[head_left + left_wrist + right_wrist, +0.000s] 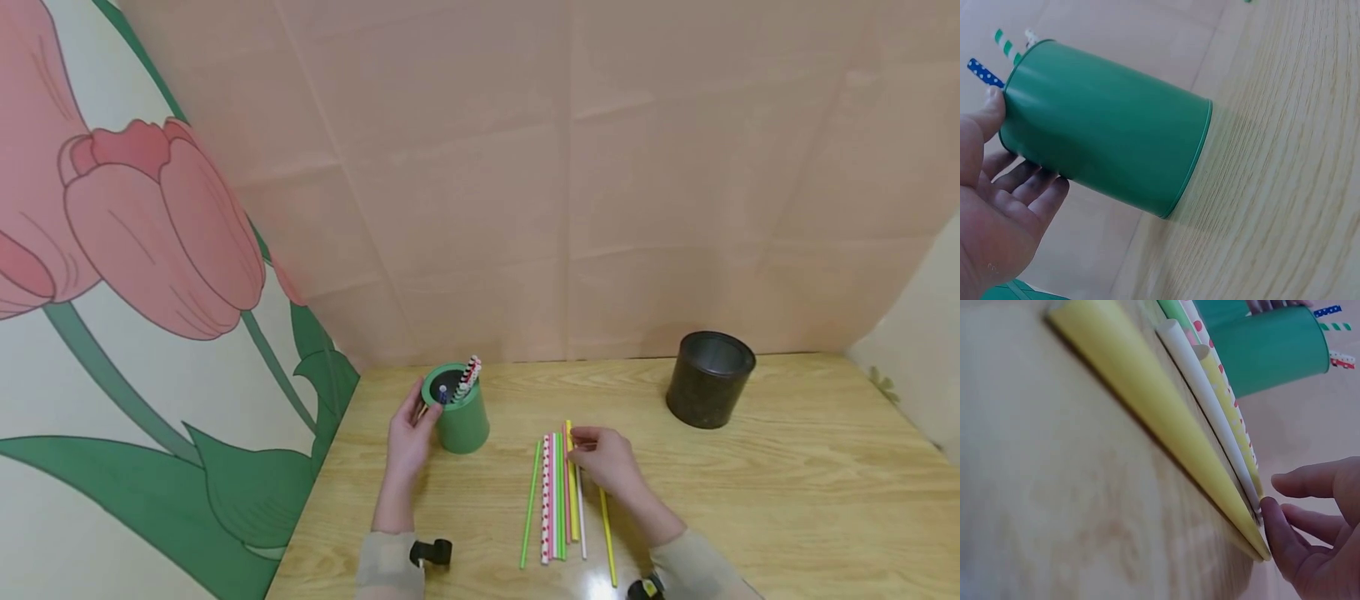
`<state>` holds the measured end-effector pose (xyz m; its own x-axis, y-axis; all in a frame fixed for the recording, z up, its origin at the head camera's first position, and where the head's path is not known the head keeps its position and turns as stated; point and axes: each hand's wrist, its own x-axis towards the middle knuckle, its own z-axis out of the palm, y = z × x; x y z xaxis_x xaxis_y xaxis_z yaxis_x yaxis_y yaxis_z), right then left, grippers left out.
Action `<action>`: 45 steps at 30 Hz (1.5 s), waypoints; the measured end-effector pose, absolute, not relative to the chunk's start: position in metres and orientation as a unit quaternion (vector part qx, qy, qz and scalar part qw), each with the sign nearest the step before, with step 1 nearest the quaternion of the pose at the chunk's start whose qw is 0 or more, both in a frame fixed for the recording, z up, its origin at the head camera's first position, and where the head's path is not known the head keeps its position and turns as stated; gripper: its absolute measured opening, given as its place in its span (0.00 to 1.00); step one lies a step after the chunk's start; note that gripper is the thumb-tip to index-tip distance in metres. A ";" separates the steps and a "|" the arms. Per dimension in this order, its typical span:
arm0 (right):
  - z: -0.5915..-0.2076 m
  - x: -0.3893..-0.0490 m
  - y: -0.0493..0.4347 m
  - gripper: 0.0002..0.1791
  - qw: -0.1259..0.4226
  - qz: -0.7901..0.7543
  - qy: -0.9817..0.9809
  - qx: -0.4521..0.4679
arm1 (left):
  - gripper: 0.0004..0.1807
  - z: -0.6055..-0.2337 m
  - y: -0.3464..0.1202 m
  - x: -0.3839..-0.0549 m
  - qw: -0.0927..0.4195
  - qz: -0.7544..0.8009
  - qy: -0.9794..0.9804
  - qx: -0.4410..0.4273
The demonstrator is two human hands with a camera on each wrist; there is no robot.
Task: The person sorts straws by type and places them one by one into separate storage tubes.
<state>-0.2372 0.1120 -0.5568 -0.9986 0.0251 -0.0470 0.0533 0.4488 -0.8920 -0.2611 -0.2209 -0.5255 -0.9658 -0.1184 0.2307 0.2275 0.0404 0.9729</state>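
My left hand (408,437) grips a green cylindrical cup (462,425) near its top, thumb at the rim and fingers along the side. Patterned straws (467,379) stand in the cup, among them a blue dotted straw (985,73) and a green-and-white striped straw (1007,45). My right hand (606,460) is at the far ends of a row of loose straws, its fingertips right at a yellow straw (573,500) and a white straw (1200,394). A gap shows between its thumb and fingers. The row also includes a red-dotted straw (545,500) and a green straw (529,508).
A black cylindrical cup (708,383) stands at the back right of the wooden table (817,500). A separate yellow straw (607,537) lies right of the row. Behind the table hangs a pinkish cloth (487,183), with a tulip-painted wall (165,225) at the left.
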 end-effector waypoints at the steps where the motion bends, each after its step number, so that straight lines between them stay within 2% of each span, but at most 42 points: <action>1: -0.556 -0.237 0.112 0.26 0.014 -0.521 0.853 0.022 | 0.37 -0.526 -0.221 -0.261 0.125 -0.692 -0.710 -0.038; 13: -0.551 -0.239 0.111 0.29 0.010 -0.497 0.867 0.010 | 0.36 -0.523 -0.220 -0.260 0.127 -0.692 -0.709 -0.034; 21: -0.543 -0.237 0.112 0.29 0.033 -0.488 0.872 0.026 | 0.37 -0.524 -0.219 -0.261 0.132 -0.688 -0.712 -0.051; 34: -0.544 -0.243 0.109 0.29 0.026 -0.452 0.892 0.007 | 0.37 -0.524 -0.221 -0.262 0.134 -0.690 -0.709 -0.054; 45: -0.548 -0.247 0.110 0.25 0.026 -0.432 0.902 0.019 | 0.36 -0.524 -0.220 -0.260 0.127 -0.692 -0.709 -0.046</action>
